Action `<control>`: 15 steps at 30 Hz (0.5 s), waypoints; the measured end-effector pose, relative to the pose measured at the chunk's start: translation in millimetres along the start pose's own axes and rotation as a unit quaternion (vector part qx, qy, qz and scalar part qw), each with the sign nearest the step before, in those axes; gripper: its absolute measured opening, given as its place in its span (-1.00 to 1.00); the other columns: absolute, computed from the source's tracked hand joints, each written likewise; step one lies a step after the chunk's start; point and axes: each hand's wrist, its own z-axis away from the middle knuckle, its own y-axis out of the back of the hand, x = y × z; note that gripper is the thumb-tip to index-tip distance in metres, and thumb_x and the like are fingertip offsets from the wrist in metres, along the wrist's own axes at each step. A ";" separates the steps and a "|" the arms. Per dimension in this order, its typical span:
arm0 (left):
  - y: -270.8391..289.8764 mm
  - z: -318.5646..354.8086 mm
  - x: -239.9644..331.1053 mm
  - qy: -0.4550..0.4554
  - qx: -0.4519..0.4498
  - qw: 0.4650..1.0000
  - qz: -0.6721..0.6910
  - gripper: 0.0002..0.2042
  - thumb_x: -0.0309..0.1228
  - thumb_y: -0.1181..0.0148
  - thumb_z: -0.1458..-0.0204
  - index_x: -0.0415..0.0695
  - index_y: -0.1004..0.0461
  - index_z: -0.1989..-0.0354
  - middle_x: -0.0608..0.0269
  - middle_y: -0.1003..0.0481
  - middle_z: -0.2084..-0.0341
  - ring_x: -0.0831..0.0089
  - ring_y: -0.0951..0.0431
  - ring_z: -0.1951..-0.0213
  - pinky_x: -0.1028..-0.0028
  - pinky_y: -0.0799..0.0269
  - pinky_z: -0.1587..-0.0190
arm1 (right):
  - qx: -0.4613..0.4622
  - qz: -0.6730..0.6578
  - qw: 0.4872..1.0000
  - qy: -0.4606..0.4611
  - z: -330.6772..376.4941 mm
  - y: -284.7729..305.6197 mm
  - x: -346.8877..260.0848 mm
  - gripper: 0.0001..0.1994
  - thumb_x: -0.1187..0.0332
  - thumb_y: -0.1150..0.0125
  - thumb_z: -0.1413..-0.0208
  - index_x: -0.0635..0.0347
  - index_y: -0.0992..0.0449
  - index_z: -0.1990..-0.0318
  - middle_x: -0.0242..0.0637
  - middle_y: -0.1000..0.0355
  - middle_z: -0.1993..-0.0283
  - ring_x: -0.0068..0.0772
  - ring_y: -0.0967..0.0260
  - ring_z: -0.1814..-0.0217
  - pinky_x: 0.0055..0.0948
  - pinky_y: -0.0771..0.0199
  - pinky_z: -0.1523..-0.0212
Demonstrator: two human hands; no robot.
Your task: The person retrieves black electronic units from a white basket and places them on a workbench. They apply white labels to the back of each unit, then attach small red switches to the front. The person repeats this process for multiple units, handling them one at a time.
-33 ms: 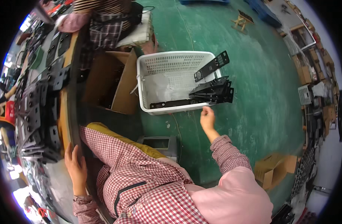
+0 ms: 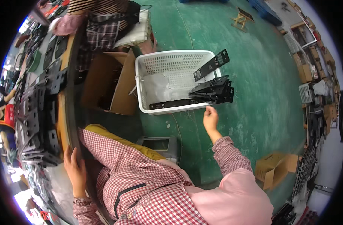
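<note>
My right hand (image 2: 211,119) is just outside the near right corner of a white plastic basket (image 2: 175,110), its fingers curled together with nothing visible in them. Inside that basket, several black perforated metal plates (image 2: 212,90) lie piled at the right end, some sticking out over the rim. One black plate (image 2: 212,65) leans up over the far right corner, and another long black strip (image 2: 171,104) rests along the near wall. My left hand (image 2: 75,168) lies with fingers stretched out at the edge of the workbench (image 2: 68,123) on the left.
Rows of black metal parts (image 2: 32,116) cover the bench. An open cardboard box (image 2: 122,90) stands between bench and basket. A grey device (image 2: 160,145) sits on the floor near my legs. Another cardboard box (image 2: 271,172) is at the right. A person (image 2: 104,26) works beyond.
My right hand has shifted slightly to the right along the basket's near side. The basket and the boxes appear a little further left in the view. My left hand stays at the bench edge.
</note>
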 end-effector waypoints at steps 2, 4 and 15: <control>-5.1 -3.8 -7.0 -0.016 0.002 0.999 -0.041 -0.44 -0.64 -0.13 0.09 -0.17 -0.38 -0.20 -0.13 -0.19 -0.32 -0.14 -0.18 -0.34 0.06 -0.09 -0.35 | 0.046 -0.012 0.999 0.004 -21.5 9.6 2.2 -0.83 0.49 -0.16 -0.11 0.24 -0.56 0.15 -0.06 -0.55 0.19 0.04 -0.50 0.10 -0.14 -0.49 0.04; -8.9 -2.6 -11.3 -0.002 -0.026 0.998 -0.061 -0.47 -0.62 -0.14 0.09 -0.12 -0.41 -0.17 -0.13 -0.10 -0.38 -0.14 -0.08 -0.39 0.02 -0.03 -0.38 | 0.065 0.020 0.996 0.063 -54.5 13.9 -5.6 -0.82 0.50 -0.16 -0.12 0.24 -0.55 0.13 -0.09 -0.55 0.17 -0.01 -0.47 0.06 -0.15 -0.45 -0.02; -17.0 -17.2 -9.5 0.030 -0.063 0.992 -0.102 -0.56 -0.65 -0.17 0.11 -0.13 -0.51 -0.03 -0.20 0.03 -0.44 -0.17 0.04 -0.44 0.00 0.08 -0.42 | 0.076 0.289 0.954 0.036 -290.0 -34.6 24.3 -0.57 0.30 -0.16 -0.07 0.25 -0.49 -0.10 -0.06 -0.45 -0.16 0.01 -0.32 -0.24 0.01 -0.30 -0.22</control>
